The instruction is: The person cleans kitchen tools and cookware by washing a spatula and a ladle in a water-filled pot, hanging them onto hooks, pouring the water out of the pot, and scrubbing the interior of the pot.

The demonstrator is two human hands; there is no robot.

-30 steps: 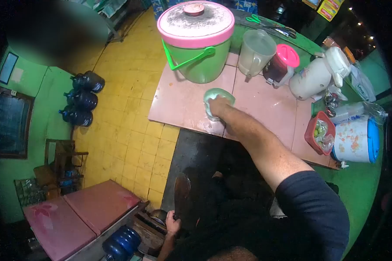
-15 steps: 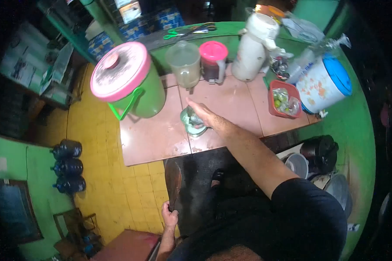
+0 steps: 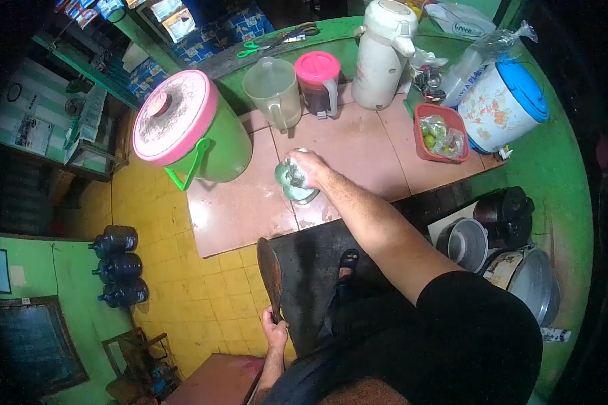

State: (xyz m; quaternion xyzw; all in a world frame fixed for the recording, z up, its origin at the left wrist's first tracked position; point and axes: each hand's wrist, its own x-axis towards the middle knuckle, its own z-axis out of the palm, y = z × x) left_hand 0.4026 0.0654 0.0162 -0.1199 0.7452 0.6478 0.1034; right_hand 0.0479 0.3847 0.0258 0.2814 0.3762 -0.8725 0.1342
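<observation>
My left hand [image 3: 275, 331], low in the head view, is wrapped round the handle of a dark, flat, broad pan-like item [image 3: 269, 270] that stands on edge beside the counter. At the counter, my right hand [image 3: 305, 168] is closed on a dark, foamy scrubber [image 3: 294, 173], with white suds on the fingers. Under that hand a small pale green bowl [image 3: 300, 196] sits on the pink tiles, partly hidden by the fingers.
The pink tiled counter [image 3: 236, 216] carries a green bucket [image 3: 226, 145], clear jug [image 3: 272, 94], pink-lidded pitcher [image 3: 317, 84], white flask [image 3: 380, 64], red basket [image 3: 442, 154] and blue-lidded container [image 3: 496, 111]. Metal pots [image 3: 467, 244] stand lower right.
The view has turned and shifted. My right hand, flatter with its thumb spread half a second ago, is now closed over the scrubber at the bowl. My left hand still holds the dark item.
</observation>
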